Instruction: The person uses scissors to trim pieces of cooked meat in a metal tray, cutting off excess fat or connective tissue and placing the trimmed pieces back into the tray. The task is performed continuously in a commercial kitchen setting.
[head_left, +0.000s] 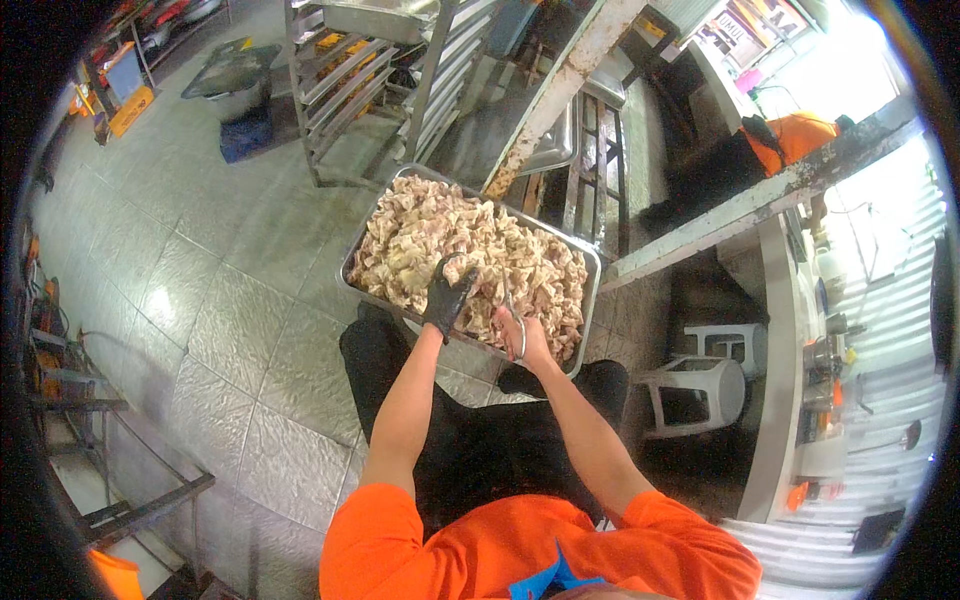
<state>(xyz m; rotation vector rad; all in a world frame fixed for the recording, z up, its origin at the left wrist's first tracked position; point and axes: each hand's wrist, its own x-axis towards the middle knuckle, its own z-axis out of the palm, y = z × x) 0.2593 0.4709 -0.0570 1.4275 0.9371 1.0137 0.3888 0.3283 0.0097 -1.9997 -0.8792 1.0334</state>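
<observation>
A deep metal tray (592, 300) sits in front of my knees, heaped with pale pieces of what looks like chicken meat (427, 225). My left hand (448, 292), in a black glove, grips one pale meat piece (454, 267) above the near side of the heap. Bare of any glove, my right hand (519, 334) is closed around the handles of metal scissors (507, 289). Their blades point away from me, over the meat and just right of the left hand. Whether the blades touch a piece cannot be told.
Beyond the tray stands a metal tray rack (360, 97). A rusty white post (559, 97) rises close behind the tray's far edge. White plastic stools (694, 397) lie at the right. A lidded container (236, 82) stands on the tiled floor (232, 322). A person in orange (799, 139) is at upper right.
</observation>
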